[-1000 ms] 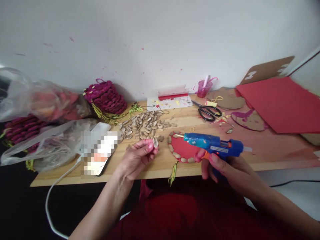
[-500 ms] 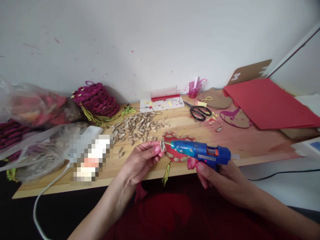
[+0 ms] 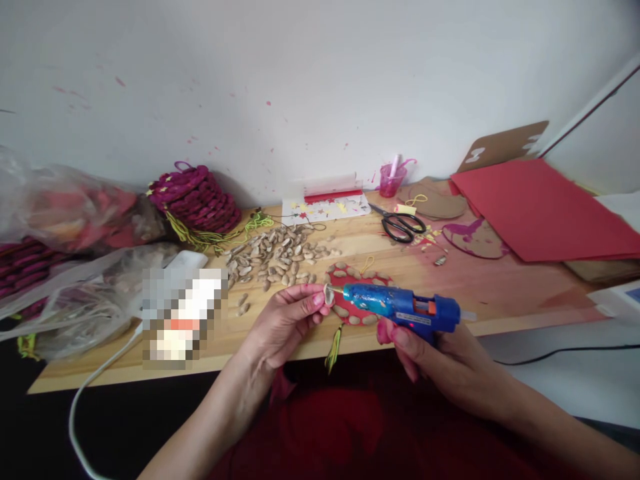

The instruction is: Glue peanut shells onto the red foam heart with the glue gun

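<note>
Glue gun (image 3: 395,303) over wooden tabletop (image 3: 520,287), red-specked pale wall (image 3: 300,80) behind

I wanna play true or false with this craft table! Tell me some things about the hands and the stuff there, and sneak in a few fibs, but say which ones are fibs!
1. The right hand is holding a glue gun. True.
2. The glue gun is yellow all over. False: it is mostly blue.
3. The left hand is pinching a small shell. True.
4. The glue gun points away from the small shell. False: it points right at it, very close up.
5. The black-handled scissors are lying on the table. True.
</note>
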